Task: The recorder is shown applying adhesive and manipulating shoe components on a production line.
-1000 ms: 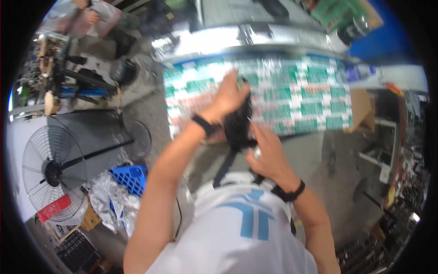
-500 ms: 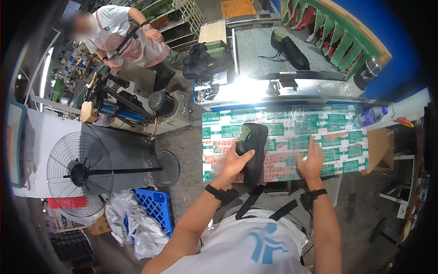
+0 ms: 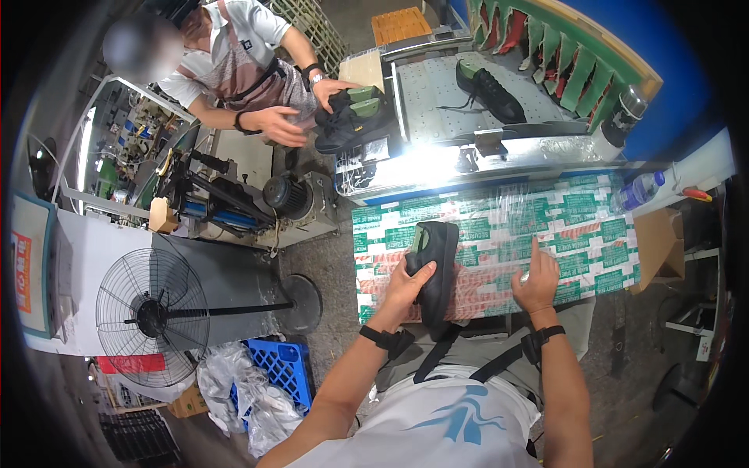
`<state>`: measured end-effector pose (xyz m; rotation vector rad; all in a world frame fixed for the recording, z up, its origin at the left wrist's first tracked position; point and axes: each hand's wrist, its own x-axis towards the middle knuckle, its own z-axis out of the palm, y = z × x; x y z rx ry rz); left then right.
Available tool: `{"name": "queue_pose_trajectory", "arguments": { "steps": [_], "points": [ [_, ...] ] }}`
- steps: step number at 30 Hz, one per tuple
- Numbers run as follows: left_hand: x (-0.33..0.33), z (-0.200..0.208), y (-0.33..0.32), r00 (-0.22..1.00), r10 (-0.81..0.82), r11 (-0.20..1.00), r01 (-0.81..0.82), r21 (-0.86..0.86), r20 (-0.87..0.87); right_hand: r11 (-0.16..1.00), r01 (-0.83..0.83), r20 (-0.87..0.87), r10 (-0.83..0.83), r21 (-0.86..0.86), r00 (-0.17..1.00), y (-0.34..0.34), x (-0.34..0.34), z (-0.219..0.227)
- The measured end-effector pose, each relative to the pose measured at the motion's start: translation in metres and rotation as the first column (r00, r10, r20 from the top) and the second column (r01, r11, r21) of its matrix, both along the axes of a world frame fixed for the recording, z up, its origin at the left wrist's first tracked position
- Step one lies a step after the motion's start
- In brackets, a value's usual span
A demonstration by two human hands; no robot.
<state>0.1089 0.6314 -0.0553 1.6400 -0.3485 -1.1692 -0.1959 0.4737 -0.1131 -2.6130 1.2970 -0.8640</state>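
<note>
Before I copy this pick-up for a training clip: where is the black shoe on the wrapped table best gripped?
Grip the black shoe around its heel end, coming from the person's left, much as the left hand does now. The shoe lies lengthwise, opening toward that side, so the fingers can likely wrap the narrow back. The right hand rests flat on the wrapped table, apart from it.

The left hand (image 3: pixel 407 282) grips a black leather shoe with a green lining (image 3: pixel 434 269), holding it over the worktop covered in green, white and red printed wrapping (image 3: pixel 593 226). The right hand (image 3: pixel 537 282) lies flat on that covering, its fingers (image 3: pixel 535 251) spread. Beyond, another person's hands (image 3: pixel 300 105) hold a pair of black shoes (image 3: pixel 351 117) beside a perforated metal table (image 3: pixel 429 101) carrying one more black laced shoe (image 3: pixel 488 90). A black standing fan (image 3: pixel 152 316) stands at the left on the floor.
</note>
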Motion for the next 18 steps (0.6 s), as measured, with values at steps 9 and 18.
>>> {"name": "queue_pose_trajectory", "arguments": {
  "steps": [9,18],
  "points": [
    [0.034,0.048,-0.01,0.982,0.016,0.999,-0.011,-0.031,0.187,0.999,0.016,-0.01,-0.015,0.051,1.0,0.001,-0.002,-0.004],
    [0.199,0.151,-0.159,0.352,-0.219,0.945,0.309,0.108,0.91,0.995,0.031,-0.017,-0.03,0.1,0.999,-0.003,-0.004,0.0]
  ]
}}
